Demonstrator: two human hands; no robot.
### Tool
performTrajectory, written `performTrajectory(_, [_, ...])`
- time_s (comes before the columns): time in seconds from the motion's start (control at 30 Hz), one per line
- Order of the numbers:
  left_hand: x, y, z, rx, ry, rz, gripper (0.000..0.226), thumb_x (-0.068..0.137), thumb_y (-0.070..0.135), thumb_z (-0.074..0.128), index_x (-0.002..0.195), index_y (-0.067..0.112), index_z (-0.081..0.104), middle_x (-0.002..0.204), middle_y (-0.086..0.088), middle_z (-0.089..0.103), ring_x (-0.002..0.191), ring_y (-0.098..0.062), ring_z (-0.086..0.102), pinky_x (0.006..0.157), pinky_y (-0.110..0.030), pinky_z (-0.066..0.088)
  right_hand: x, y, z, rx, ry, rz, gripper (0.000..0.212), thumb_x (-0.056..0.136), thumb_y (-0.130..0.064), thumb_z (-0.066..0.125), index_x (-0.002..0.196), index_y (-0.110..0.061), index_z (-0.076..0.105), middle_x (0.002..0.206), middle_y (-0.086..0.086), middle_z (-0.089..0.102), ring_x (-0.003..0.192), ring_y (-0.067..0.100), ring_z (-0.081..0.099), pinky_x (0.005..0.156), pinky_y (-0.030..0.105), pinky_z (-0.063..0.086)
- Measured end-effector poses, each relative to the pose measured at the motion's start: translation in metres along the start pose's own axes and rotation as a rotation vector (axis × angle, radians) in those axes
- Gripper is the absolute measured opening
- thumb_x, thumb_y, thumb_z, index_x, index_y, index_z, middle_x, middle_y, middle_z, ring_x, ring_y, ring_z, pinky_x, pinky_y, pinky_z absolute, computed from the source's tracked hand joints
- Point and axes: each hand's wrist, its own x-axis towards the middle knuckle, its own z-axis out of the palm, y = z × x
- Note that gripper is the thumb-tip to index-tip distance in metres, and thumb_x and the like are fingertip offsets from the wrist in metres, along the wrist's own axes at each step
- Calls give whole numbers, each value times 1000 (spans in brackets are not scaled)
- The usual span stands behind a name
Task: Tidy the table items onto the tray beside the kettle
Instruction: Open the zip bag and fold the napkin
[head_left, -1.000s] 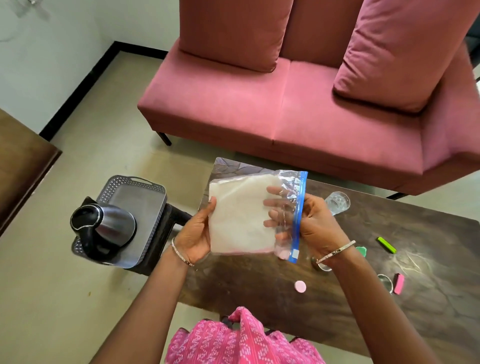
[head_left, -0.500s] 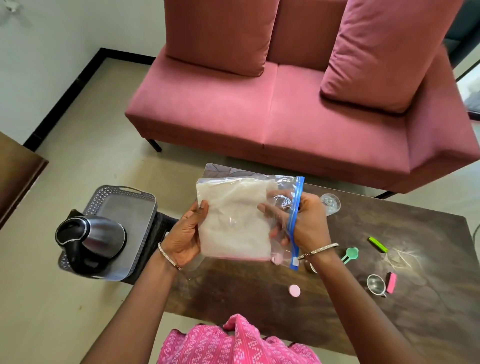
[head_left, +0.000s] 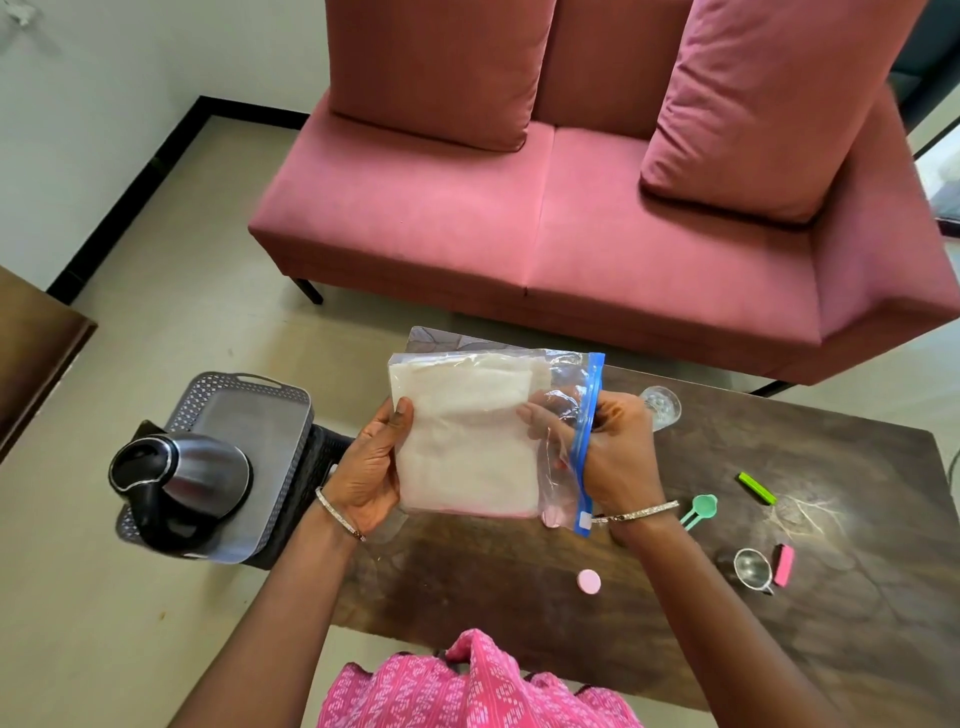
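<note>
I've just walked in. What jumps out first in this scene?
A clear zip bag with a blue seal strip, stuffed with white folded material, is held up centre frame by the left hand and right hand. Behind stands a big pink sofa; at left, a steel kettle sits on a grey tray.

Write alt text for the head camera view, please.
Two hands, left hand and right hand, hold a zip bag of white powder above a dark table. A grey tray with a kettle stands left.
</note>
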Motion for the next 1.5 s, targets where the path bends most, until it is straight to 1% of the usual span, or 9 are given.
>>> performTrajectory(0.3, [6,-6,-6,3,115,0,47,89,34,61,133,17,57,134,-11,61,121,-30,58,97,-60,47,-6,-8,-21,-145,-2,-157,10,85,-16,76,92,-10,72,88,5,72,80,25,69,75,44,59])
performTrajectory(0.43, [8,-8,-6,-7,84,-5,43,91,33,61,132,19,58,132,-9,62,114,-26,64,90,-53,54,-2,-4,-20,46,-138,38,15,91,-10,68,105,-9,63,95,12,74,86,27,71,85,52,57])
performTrajectory(0.6, [11,-10,-6,-13,53,-9,42,93,29,61,133,19,57,128,-8,66,110,-25,67,81,-46,57,6,4,-22,163,-235,249,48,73,-26,81,116,-13,64,96,8,79,91,24,76,81,37,61])
performTrajectory(0.87, [18,-16,-10,-14,293,-27,13,89,23,66,101,18,70,99,-5,76,84,-19,73,67,-39,61,20,26,-33,306,105,379,20,88,-8,70,107,-13,71,102,7,78,91,20,75,74,35,62])
performTrajectory(1.03, [18,-20,-18,-97,321,-85,30,90,23,65,119,14,62,113,-9,72,95,-25,70,77,-49,59,30,29,-52,502,320,319,13,92,-3,64,99,-14,69,85,-3,78,77,12,73,63,24,60])
performTrajectory(1.2, [19,-24,-21,-164,318,-89,46,89,27,63,132,12,57,123,-12,68,103,-27,69,80,-53,58,47,20,-87,298,526,76,35,88,0,65,103,-29,55,83,-13,74,70,6,67,66,25,57])
performTrajectory(1.3, [18,-27,-22,-178,330,-109,53,83,30,66,133,15,57,125,-12,66,108,-29,66,80,-56,57,48,25,-109,-391,603,-102,40,85,-10,61,114,-29,42,91,-28,57,75,21,62,65,34,47])
performTrajectory(1.4, [18,-35,-23,-190,345,-112,49,88,29,63,135,15,55,128,-12,65,111,-30,65,90,-61,51,43,40,-111,-712,439,-83,32,84,-4,56,108,-23,49,64,-7,45,59,34,55,58,35,43])
performTrajectory(1.5, [19,-46,-27,-190,392,-128,43,94,28,58,135,13,55,134,-15,59,123,-35,56,103,-68,37,32,62,-100,-618,223,12,23,83,-2,59,88,-24,65,62,-11,54,54,8,50,58,25,32])
